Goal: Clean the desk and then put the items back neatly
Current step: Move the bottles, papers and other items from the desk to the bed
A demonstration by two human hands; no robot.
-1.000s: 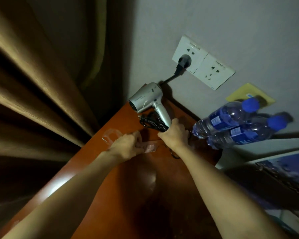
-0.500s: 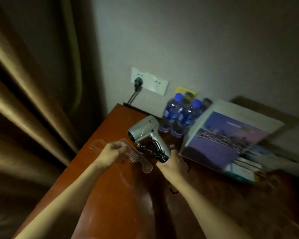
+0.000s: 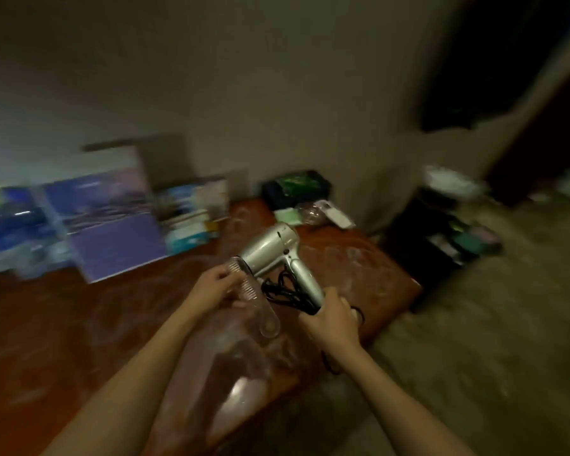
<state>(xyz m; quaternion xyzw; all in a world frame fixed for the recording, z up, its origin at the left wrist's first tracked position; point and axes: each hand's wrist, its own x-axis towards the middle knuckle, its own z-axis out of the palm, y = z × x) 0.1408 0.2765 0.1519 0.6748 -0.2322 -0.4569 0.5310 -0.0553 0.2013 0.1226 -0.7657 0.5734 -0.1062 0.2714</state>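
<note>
Right hand [image 3: 331, 319] has its grip closed round the bottom of the hair dryer [image 3: 275, 250] handle, fingers curled tight, with the bundled black cord [image 3: 285, 292] bunched just above the fist and a loop of it hanging below the wrist. Left hand [image 3: 213, 287] has a pinching grip on a clear plastic comb [image 3: 254, 297], fingers curled at its toothed end, the rounded handle end pointing down toward the person. Dryer is silver, nozzle aimed left toward the comb, handle slanting down-right into the fist; both things are held up over the table [image 3: 359, 258], near its right end, not resting on it. Table is reddish-brown wood with a glossy top showing a pale glare patch near the bottom. Along the wall at left, a purple-blue picture board [image 3: 112, 222] leans upright, with a stack of books or boxes [image 3: 191, 215] just beside it. At the far right end of the table lie a dark packet [image 3: 295, 189] and some small pale items [image 3: 313, 215]; what they are is hard to tell. Whole frame is motion-blurred and dim. Dark furniture [image 3: 438, 235] stands on the floor beside the table, contents unreadable. Both forearms are cut off by the bottom edge.
</note>
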